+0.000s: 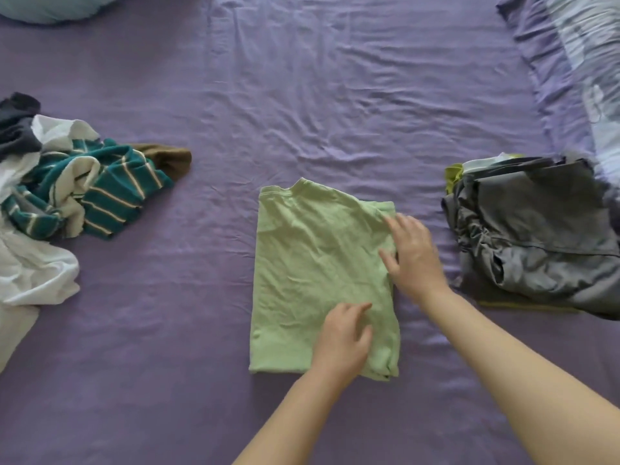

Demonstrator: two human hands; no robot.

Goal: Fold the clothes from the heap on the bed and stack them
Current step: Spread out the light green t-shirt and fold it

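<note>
A pale blue pillow (47, 8) lies on the purple sheet (302, 95)

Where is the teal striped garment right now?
In the head view, the teal striped garment lies in the unfolded heap at left, beside a brown garment.

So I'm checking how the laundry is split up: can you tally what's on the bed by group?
Unfolded heap at the left, with the teal striped garment: 1
Light green cotton T-shirt being folded, left hand and right hand on it: 1
Folded stack topped by grey fabric: 1
Total: 3 groups
</note>
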